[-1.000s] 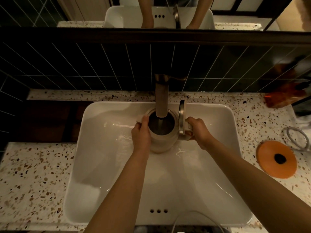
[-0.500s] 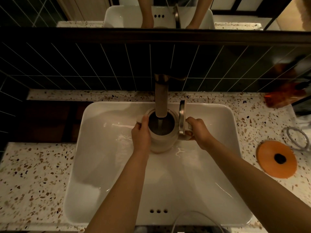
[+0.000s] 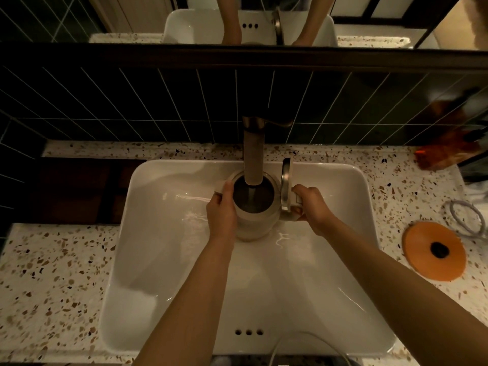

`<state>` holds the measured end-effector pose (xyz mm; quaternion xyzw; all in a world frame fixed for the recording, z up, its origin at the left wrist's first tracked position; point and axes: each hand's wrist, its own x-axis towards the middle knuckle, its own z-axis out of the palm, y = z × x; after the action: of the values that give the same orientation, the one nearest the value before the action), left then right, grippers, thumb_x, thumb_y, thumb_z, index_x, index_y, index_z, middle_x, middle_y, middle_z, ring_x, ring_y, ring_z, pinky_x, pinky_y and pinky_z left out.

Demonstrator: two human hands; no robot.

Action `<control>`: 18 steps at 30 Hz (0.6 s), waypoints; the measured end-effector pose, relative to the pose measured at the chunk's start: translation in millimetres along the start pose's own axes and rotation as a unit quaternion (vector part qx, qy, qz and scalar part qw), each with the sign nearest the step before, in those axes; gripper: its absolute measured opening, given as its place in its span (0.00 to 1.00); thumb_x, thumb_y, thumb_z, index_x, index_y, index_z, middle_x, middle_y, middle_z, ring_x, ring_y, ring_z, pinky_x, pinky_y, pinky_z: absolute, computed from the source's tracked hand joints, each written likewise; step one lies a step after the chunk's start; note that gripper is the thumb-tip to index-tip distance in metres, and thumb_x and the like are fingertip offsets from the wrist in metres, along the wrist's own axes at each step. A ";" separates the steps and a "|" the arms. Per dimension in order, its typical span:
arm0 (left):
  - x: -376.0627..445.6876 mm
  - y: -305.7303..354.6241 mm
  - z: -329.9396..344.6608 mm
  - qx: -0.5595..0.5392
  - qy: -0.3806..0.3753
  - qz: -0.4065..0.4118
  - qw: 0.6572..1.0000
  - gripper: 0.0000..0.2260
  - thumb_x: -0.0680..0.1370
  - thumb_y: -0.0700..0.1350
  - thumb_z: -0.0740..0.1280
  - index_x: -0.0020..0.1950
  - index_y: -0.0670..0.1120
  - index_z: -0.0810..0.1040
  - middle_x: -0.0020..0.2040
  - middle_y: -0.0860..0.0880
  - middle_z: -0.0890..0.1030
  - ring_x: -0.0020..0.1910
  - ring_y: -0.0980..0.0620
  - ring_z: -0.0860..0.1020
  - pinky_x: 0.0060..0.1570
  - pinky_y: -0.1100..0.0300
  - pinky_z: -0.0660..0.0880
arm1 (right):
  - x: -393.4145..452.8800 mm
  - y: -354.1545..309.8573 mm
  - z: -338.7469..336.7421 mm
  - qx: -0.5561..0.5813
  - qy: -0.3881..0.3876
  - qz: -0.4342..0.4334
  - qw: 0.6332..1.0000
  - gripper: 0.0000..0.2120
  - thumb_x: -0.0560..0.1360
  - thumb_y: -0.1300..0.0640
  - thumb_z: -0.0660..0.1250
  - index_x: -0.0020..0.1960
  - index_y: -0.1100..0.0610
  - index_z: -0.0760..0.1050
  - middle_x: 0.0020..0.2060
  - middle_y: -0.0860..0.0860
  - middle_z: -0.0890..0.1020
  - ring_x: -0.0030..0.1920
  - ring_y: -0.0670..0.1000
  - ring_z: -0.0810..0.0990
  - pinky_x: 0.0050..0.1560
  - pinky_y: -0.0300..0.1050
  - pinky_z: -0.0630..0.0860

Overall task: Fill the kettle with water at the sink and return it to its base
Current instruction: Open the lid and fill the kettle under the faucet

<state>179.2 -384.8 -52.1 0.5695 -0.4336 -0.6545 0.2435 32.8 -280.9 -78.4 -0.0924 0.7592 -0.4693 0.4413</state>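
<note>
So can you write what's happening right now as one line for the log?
step: filling | kettle: in sink under tap, lid open | left hand: on body | right hand: on handle | base: bare, on counter

Head view — steeply down, close over sink (image 3: 148, 233)

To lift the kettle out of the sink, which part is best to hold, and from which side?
Probably the handle, from the right: it sticks out on the kettle beside the upright open lid. The right hand already grips there; the left hand steadies the body.
</note>
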 end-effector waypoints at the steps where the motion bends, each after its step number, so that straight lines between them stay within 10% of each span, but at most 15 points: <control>1: 0.3 0.0 0.1 -0.001 0.001 0.000 1.000 0.09 0.80 0.53 0.63 0.41 0.55 0.77 0.42 0.55 0.80 0.43 0.59 0.77 0.40 0.64 0.71 | 0.1 0.1 -0.1 -0.001 0.001 0.000 1.000 0.15 0.73 0.55 0.57 0.34 0.63 0.72 0.35 0.64 0.74 0.38 0.59 0.74 0.45 0.52 0.77; 18: 0.9 -0.5 0.2 0.004 0.002 -0.007 1.000 0.08 0.80 0.53 0.64 0.43 0.54 0.77 0.43 0.55 0.80 0.44 0.59 0.77 0.40 0.65 0.71 | 1.9 2.1 -1.0 -0.006 0.001 0.000 1.000 0.15 0.75 0.56 0.57 0.35 0.63 0.72 0.36 0.63 0.74 0.39 0.60 0.75 0.47 0.55 0.78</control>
<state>178.9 -385.2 -53.0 0.5749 -0.4320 -0.6530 0.2375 31.6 -280.2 -81.0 -0.0946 0.7620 -0.4651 0.4404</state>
